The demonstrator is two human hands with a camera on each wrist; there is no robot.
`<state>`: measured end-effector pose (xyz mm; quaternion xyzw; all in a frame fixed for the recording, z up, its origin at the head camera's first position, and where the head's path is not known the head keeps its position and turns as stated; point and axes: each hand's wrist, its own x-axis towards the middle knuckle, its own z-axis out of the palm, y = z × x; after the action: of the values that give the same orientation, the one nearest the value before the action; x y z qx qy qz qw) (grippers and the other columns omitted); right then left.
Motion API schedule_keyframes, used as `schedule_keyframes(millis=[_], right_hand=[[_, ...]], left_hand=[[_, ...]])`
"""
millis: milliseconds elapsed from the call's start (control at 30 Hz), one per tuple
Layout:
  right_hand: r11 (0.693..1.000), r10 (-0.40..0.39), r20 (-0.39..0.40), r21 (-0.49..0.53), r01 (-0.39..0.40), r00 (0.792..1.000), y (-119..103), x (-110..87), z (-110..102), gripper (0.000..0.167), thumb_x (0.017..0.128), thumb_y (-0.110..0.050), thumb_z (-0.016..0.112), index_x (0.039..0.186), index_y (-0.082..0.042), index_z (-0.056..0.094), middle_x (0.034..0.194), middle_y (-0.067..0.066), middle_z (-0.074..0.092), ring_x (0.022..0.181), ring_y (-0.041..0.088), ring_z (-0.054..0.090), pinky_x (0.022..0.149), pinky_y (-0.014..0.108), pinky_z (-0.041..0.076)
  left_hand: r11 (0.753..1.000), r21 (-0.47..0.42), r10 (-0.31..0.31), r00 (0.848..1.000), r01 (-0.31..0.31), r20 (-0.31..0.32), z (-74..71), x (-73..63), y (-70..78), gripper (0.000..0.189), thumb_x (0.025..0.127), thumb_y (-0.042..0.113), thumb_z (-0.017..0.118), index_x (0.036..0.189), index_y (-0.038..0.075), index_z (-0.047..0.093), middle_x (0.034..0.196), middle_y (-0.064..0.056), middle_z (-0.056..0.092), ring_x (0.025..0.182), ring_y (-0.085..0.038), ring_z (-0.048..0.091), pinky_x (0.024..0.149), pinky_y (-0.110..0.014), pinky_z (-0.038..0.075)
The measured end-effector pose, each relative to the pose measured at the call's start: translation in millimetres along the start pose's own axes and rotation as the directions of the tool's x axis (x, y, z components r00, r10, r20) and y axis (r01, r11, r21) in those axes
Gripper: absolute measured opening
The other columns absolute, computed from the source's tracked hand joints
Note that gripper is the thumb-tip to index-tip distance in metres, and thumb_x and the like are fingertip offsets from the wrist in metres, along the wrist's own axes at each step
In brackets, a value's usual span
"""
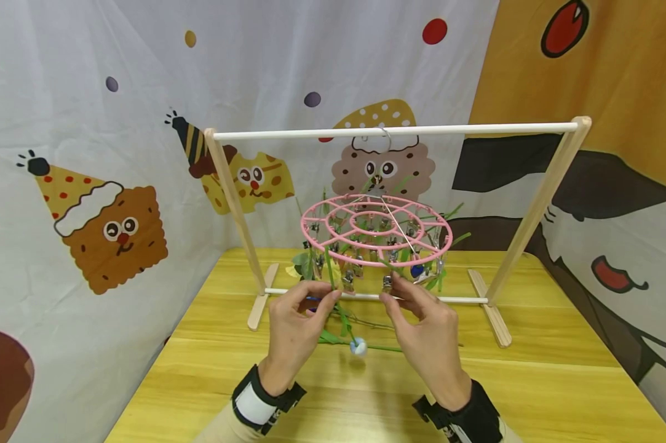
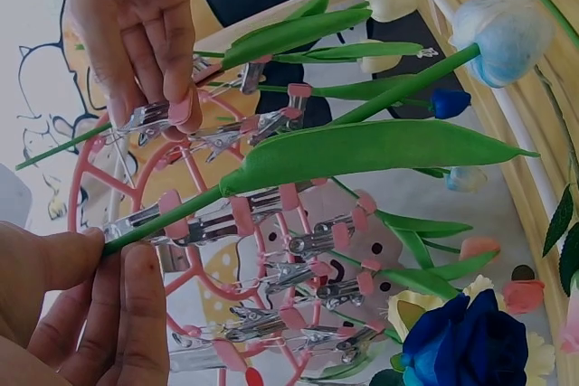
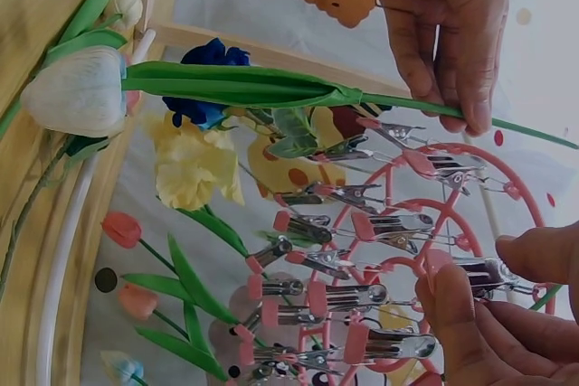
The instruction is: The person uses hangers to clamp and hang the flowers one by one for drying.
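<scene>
My left hand [image 1: 296, 332] pinches the green stem of an artificial tulip with a pale blue and white bloom [image 1: 358, 347]. The tulip hangs bloom down, a long leaf on its stem [image 2: 371, 155]. Between thumb and fingers, my right hand [image 1: 432, 335] holds a metal clip with pink tips [image 3: 479, 273]. That clip hangs near the front of a round pink drying rack [image 1: 374, 263]. Many similar clips hang from its rings, several gripping upside-down flowers, among them a dark blue rose [image 2: 466, 341] and a yellow flower [image 3: 194, 160]. Whether the held clip's tips are parted, I cannot tell.
A wooden stand with a white top bar [image 1: 310, 133] carries the rack by a hook. Its feet [image 1: 490, 307] rest on the wood-grain table [image 1: 200, 375]. More stems and a white tulip [image 3: 127, 6] lie on the table behind my hands. A printed cloth hangs behind.
</scene>
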<state>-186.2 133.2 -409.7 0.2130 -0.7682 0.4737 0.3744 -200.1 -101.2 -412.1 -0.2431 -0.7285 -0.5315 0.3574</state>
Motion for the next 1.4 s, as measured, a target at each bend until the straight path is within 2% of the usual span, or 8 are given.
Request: schedule_keyframes(millis=[433, 633, 800, 967, 1067, 1233, 1333, 1400], right_hand=[[1.000, 0.003, 0.004, -0.027, -0.003, 1.000, 4, 3.4, 0, 0.036, 0.099, -0.003, 0.093, 0.134, -0.002, 0.083, 0.110, 0.011, 0.088, 0.091, 0.025, 0.087, 0.090, 0.013, 0.067], [1.000, -0.002, -0.007, 0.025, 0.002, 1.000, 6, 6.0, -2, 0.035, 0.099, 0.000, 0.091, 0.133, -0.005, 0.084, 0.109, 0.009, 0.090, 0.086, 0.022, 0.087, 0.087, 0.011, 0.066], [1.000, -0.003, -0.012, 0.015, 0.003, 1.000, 7, 7.3, -2, 0.033, 0.098, 0.001, 0.092, 0.129, -0.006, 0.086, 0.110, 0.009, 0.091, 0.083, 0.021, 0.086, 0.085, 0.009, 0.065], [1.000, 0.017, -0.002, 0.005, -0.016, 1.000, 9, 8.9, -3, 0.031, 0.094, 0.001, 0.094, 0.125, -0.005, 0.088, 0.102, 0.007, 0.091, 0.082, 0.018, 0.087, 0.084, 0.009, 0.064], [0.997, 0.063, 0.027, 0.043, -0.064, 0.998, 9, 10.3, -4, 0.029, 0.094, 0.001, 0.094, 0.122, -0.005, 0.088, 0.104, 0.008, 0.091, 0.085, 0.008, 0.086, 0.084, 0.011, 0.065], [0.950, 0.207, 0.138, 0.206, -0.232, 0.969, 8, 13.3, -9, 0.026, 0.100, 0.000, 0.089, 0.125, -0.004, 0.087, 0.113, 0.018, 0.090, 0.094, 0.000, 0.085, 0.090, 0.024, 0.072], [0.904, 0.260, 0.200, 0.293, -0.311, 0.945, 10, 15.6, -12, 0.026, 0.103, 0.002, 0.086, 0.128, 0.001, 0.084, 0.120, 0.025, 0.087, 0.095, 0.003, 0.087, 0.092, 0.031, 0.074], [0.878, 0.280, 0.231, 0.331, -0.346, 0.932, 12, 16.8, -13, 0.026, 0.104, 0.003, 0.085, 0.130, 0.004, 0.083, 0.124, 0.022, 0.087, 0.095, 0.006, 0.089, 0.092, 0.032, 0.074]], left_hand=[[1.000, -0.018, -0.013, 1.000, 0.013, 0.013, 2.1, 1.3, 1.3, 0.008, 0.104, 0.006, 0.089, 0.111, 0.010, 0.087, 0.102, -0.008, 0.089, 0.081, -0.022, 0.086, 0.072, -0.023, 0.071], [1.000, -0.022, -0.007, 1.000, 0.007, 0.013, 3.2, 2.3, 1.2, 0.008, 0.104, 0.006, 0.089, 0.111, 0.010, 0.087, 0.103, -0.007, 0.089, 0.082, -0.023, 0.086, 0.074, -0.022, 0.071], [0.999, -0.028, -0.031, 0.999, 0.032, 0.015, 3.3, 1.7, 2.5, 0.007, 0.105, 0.007, 0.089, 0.112, 0.009, 0.087, 0.103, -0.007, 0.089, 0.083, -0.023, 0.086, 0.074, -0.022, 0.071], [0.998, -0.029, -0.047, 0.999, 0.047, 0.018, 3.3, 1.9, 3.8, 0.007, 0.106, 0.009, 0.088, 0.112, 0.010, 0.086, 0.104, -0.008, 0.089, 0.084, -0.023, 0.087, 0.076, -0.025, 0.072], [0.998, -0.039, -0.047, 0.999, 0.048, 0.020, 3.6, 2.4, 4.0, 0.007, 0.106, 0.008, 0.088, 0.111, 0.010, 0.085, 0.104, -0.009, 0.088, 0.085, -0.024, 0.087, 0.076, -0.026, 0.073], [0.997, -0.060, -0.038, 0.999, 0.039, 0.018, 4.5, 3.7, 4.1, 0.007, 0.105, 0.006, 0.088, 0.110, 0.008, 0.084, 0.103, -0.010, 0.088, 0.086, -0.021, 0.087, 0.077, -0.027, 0.074], [0.997, -0.067, -0.032, 0.999, 0.033, 0.014, 5.0, 4.9, 4.0, 0.007, 0.105, 0.005, 0.087, 0.110, 0.008, 0.084, 0.102, -0.010, 0.088, 0.086, -0.018, 0.086, 0.077, -0.027, 0.074], [0.997, -0.067, -0.036, 0.999, 0.037, 0.016, 5.0, 5.6, 4.8, 0.007, 0.105, 0.005, 0.087, 0.110, 0.008, 0.084, 0.102, -0.009, 0.088, 0.086, -0.017, 0.086, 0.077, -0.027, 0.074]])
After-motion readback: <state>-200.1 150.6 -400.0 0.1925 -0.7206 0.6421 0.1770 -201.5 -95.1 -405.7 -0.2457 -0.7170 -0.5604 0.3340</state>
